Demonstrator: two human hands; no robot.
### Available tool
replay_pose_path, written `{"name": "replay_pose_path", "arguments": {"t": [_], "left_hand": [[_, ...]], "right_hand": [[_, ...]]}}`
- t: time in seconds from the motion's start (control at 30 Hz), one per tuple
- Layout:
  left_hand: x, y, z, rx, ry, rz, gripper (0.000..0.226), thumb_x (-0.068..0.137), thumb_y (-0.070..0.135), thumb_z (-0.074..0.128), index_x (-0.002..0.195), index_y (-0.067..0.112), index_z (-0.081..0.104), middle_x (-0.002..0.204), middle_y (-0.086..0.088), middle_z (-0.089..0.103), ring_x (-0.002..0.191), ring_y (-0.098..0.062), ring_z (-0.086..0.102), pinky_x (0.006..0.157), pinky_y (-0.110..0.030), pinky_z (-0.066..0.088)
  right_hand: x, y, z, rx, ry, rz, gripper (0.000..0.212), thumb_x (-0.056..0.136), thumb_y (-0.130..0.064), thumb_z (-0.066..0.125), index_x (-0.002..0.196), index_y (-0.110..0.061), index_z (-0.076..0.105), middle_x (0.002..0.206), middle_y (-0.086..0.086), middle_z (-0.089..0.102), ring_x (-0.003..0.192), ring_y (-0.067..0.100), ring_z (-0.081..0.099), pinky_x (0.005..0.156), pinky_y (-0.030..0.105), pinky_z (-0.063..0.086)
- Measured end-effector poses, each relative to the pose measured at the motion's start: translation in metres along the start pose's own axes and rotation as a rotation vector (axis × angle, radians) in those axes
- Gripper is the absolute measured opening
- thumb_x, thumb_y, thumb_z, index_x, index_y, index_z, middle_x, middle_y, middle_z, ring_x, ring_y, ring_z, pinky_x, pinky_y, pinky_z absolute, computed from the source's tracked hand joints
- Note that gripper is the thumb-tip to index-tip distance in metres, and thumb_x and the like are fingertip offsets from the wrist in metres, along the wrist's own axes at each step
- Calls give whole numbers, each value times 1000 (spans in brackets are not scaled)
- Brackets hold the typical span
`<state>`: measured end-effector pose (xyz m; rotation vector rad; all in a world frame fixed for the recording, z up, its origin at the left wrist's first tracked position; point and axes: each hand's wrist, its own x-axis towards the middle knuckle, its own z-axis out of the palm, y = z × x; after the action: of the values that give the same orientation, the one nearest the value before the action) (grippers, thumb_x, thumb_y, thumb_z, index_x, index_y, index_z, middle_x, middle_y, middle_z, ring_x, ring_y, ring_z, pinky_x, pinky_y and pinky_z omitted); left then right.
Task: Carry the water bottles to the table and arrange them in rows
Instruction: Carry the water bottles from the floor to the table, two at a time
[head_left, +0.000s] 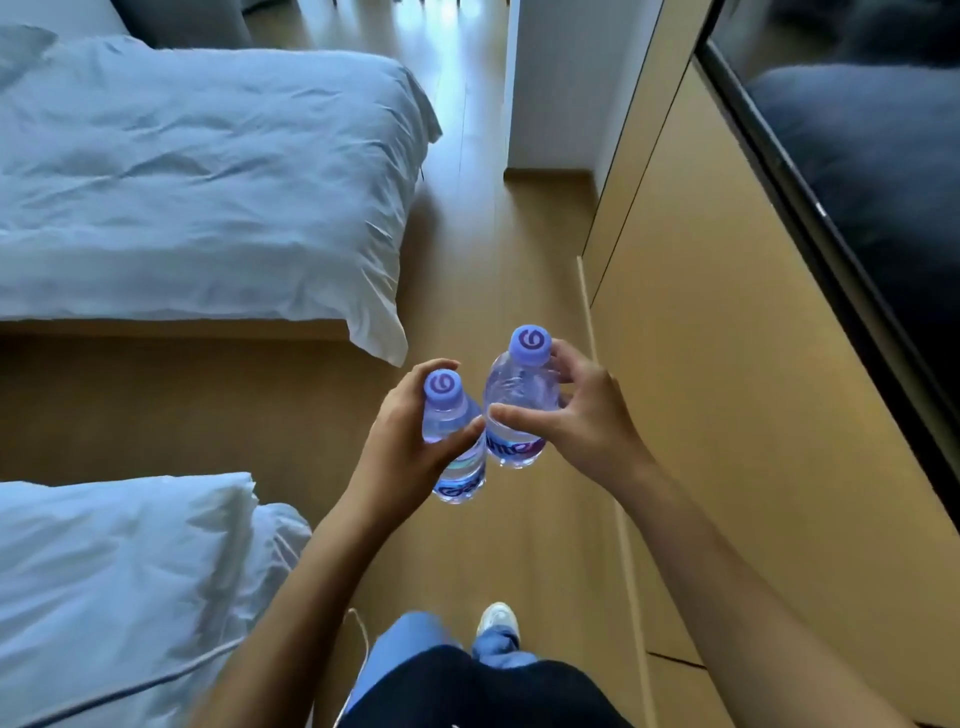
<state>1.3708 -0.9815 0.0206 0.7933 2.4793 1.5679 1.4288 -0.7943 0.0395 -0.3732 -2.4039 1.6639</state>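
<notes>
Standing on the wood floor (519, 291), a person grips two clear plastic water bottles with round purple caps: the left hand (400, 447) wraps the left bottle (452, 436), the right hand (587, 410) pinches the right bottle (519, 400). Left of the bottles lie two beds with rumpled white duvets, the near bed (119, 582) and the far bed (197, 176).

Bare floor aisle (498, 249) between bed (208, 182) and wooden cabinet wall (727, 312).
</notes>
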Motion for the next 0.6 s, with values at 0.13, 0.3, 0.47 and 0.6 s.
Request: {"name": "replay_pose_path", "arguments": {"t": [0.13,0.3,0.47,0.6], "left_hand": [[78,-14,-1,-27,5,-11,47,79,23,80,119,23,54,108,5,63,99,-13,63,87,-31,52],[187,-53,-6,-78,1,-35,46,78,21,80,117,23,54,103,9,64,92,-3,63,82,-16,47],[318,-97,-19,-65,-34,-15,46,78,20,81,117,23,55,105,6,65,96,-4,63,85,-14,45],[422,-115,-32,-69,-80,12,46,75,33,76,116,24,57,106,9,65,97,-5,63,84,-19,48]], "right_hand": [[78,4,-8,1,-9,22,60,67,-23,92,120,-18,63,105,-4,74,95,12,71,88,42,58],[185,23,-6,-12,-4,50,62,65,-23,93,120,-20,64,105,-5,73,94,13,71,88,43,58],[309,34,5,-28,31,75,61,65,-23,92,119,-18,65,104,-4,73,95,13,71,88,43,58],[404,25,7,-25,91,97,59,65,-24,92,117,-21,65,102,-8,72,94,10,70,87,42,58]]}}
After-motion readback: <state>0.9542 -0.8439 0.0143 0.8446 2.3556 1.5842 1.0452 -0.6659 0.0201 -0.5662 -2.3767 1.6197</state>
